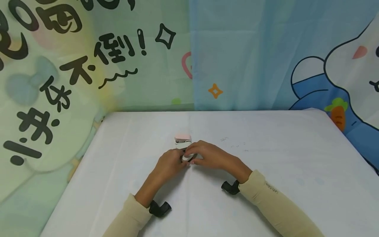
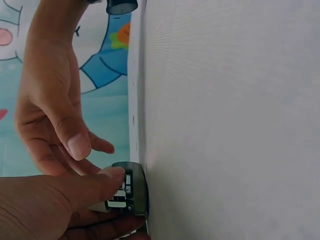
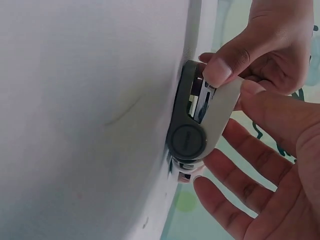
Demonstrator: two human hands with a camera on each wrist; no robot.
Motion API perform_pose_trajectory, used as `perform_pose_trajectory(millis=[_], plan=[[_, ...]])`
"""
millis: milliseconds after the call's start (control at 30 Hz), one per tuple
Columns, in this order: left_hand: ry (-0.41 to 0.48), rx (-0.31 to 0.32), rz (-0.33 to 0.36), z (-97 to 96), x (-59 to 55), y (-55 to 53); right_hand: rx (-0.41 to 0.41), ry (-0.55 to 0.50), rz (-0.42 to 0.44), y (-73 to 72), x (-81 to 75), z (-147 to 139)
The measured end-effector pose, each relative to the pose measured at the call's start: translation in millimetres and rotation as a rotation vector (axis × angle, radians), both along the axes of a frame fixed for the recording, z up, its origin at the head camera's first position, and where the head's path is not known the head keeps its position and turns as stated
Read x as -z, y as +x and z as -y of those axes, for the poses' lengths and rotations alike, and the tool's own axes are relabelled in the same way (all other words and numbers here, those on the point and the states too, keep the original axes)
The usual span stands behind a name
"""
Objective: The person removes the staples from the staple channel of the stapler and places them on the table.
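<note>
A small stapler [image 3: 215, 115], white with a dark grey base and a round dark pivot, stands close over the white table. Its side opening shows metal parts inside. My left hand [image 1: 169, 164] pinches it, the thumb [image 2: 107, 182] pressed at the opening and the fingers beneath. Around the stapler's other side is my right hand [image 1: 211, 154], its fingers [image 3: 255, 150] spread and only slightly bent. In the right wrist view the right thumb tip overlaps the stapler's white end. Just behind the hands sits a pink and white stapler [image 1: 182, 138].
A white cloth covers the table [image 1: 284, 148], with small thin marks [image 1: 224, 139] right of the hands. Printed curtains [image 1: 237, 59] hang behind the far edge and at the left. Both wrists carry black camera mounts [image 1: 160, 209].
</note>
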State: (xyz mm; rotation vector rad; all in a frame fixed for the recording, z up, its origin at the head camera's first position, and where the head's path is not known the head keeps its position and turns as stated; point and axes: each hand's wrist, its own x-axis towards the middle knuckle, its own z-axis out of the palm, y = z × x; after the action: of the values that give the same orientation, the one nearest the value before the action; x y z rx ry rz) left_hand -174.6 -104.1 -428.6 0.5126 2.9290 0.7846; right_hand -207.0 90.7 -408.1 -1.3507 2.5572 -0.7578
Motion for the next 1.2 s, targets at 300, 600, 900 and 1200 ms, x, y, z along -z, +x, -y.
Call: perform_pose_trajectory(millis=[300, 600, 900, 1200], plan=[[0.112, 0.063, 0.011, -14.9, 2.7, -3.4, 0.090, 0.057, -0.030, 6.2, -5.8, -13.7], [0.228, 0.092, 0.014, -37.8, 4.4, -11.1, 0.153, 0.017, -0.009, 3.7, -6.6, -36.1], [0.247, 0.076, -0.064, -49.0, 4.4, -15.6, 0.162, 0.030, 0.000, -1.8, -8.6, -45.0], [0.258, 0.115, -0.023, -51.3, 9.5, -17.3, 0.129, 0.079, -0.216, 6.2, -6.1, -39.5]])
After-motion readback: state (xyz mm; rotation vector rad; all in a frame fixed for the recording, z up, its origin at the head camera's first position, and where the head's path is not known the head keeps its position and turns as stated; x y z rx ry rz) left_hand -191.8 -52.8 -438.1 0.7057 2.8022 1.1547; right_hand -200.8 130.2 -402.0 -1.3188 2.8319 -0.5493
